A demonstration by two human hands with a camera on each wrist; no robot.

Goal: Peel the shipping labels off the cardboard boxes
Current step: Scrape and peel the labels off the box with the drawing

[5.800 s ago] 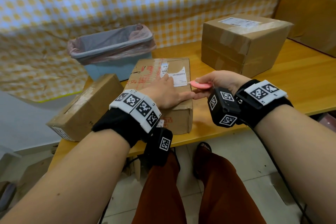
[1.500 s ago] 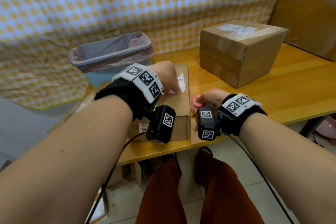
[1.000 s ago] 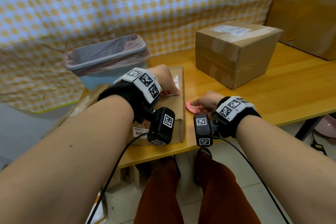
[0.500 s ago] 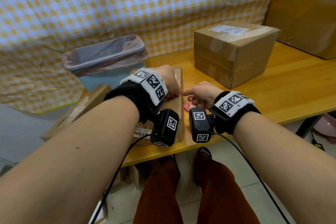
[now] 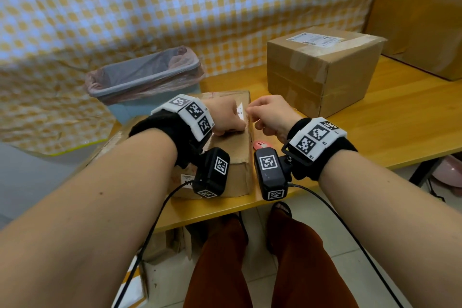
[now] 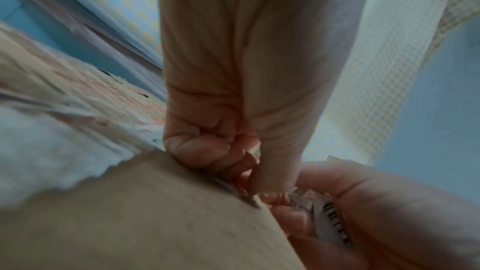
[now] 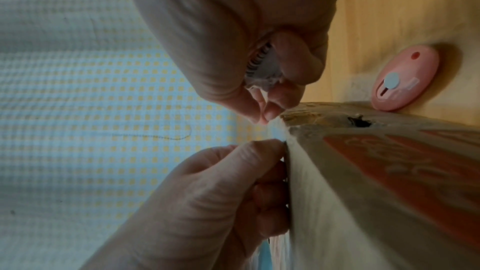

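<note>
Head view: we see the flat cardboard box (image 5: 232,147) at the table's (image 5: 375,120) front edge. L hand (image 5: 225,117), fingers curled into a fist, presses on the box top. R hand (image 5: 270,114) pinches a torn bit of shipping label (image 5: 240,111) at the box's right edge btwn thumb and forefinger; a crumpled barcode scrap sits in its palm. Pink cutter (image 5: 260,145) lies on the table just beside the box. Larger box (image 5: 322,70) w/ label stands behind.
</note>
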